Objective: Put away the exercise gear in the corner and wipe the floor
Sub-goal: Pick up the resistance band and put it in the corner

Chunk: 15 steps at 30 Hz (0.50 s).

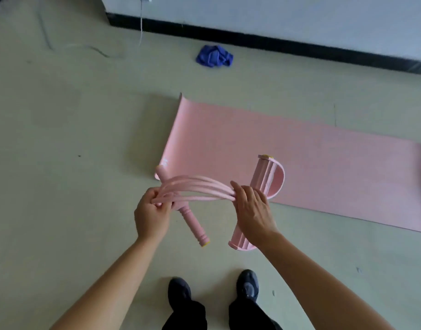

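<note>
I hold a pink pedal resistance puller in the air in front of me. Its several pink tubes [200, 186] run between my hands. My left hand [152, 214] grips the tubes near the pink handle bar [192, 226], which slants down to the right. My right hand [254, 210] curls over the tubes where they meet the pink foot pedal [267, 177]. A pink exercise mat [288, 158] lies unrolled on the floor behind, its left end curled up. A crumpled blue cloth [214, 55] lies on the floor near the wall.
The floor [73, 139] is pale green. A white wall with a black baseboard [276, 41] runs across the back, and a thin cable [141, 25] hangs down it. My two dark shoes [214, 291] stand at the bottom of the view.
</note>
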Available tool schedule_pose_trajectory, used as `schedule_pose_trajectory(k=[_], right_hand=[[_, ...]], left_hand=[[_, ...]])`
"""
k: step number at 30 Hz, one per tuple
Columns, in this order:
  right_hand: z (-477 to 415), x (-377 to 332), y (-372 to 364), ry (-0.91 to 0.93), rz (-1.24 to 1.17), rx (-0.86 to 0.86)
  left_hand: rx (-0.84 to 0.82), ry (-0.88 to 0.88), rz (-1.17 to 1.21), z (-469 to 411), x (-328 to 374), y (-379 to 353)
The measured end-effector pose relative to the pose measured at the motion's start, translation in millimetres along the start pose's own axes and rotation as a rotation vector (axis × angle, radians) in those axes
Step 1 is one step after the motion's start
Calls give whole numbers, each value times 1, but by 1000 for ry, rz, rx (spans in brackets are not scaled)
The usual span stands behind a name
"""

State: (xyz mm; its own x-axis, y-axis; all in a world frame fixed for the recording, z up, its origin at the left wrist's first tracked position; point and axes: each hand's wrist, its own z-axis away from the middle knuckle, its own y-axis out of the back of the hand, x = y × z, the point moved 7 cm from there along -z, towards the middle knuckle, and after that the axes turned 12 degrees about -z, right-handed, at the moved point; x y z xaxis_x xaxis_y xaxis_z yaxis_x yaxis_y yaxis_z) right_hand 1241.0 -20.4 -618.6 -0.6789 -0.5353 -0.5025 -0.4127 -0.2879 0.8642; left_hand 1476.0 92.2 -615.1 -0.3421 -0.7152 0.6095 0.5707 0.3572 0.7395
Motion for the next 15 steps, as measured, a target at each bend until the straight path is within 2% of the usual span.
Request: schedule_pose_trajectory(k=[3, 7, 11, 15], right_hand=[[-4, -47, 111, 31, -40, 56], [4, -85, 235, 38, -52, 176], [26, -102, 319, 6, -7, 285], [74, -102, 374, -142, -53, 380]], left_hand=[[-62, -59, 62, 29, 98, 79], [-44, -224, 77, 72, 199, 163], [-69, -405, 40, 101, 263, 196], [-138, -637, -37, 139, 317, 194]])
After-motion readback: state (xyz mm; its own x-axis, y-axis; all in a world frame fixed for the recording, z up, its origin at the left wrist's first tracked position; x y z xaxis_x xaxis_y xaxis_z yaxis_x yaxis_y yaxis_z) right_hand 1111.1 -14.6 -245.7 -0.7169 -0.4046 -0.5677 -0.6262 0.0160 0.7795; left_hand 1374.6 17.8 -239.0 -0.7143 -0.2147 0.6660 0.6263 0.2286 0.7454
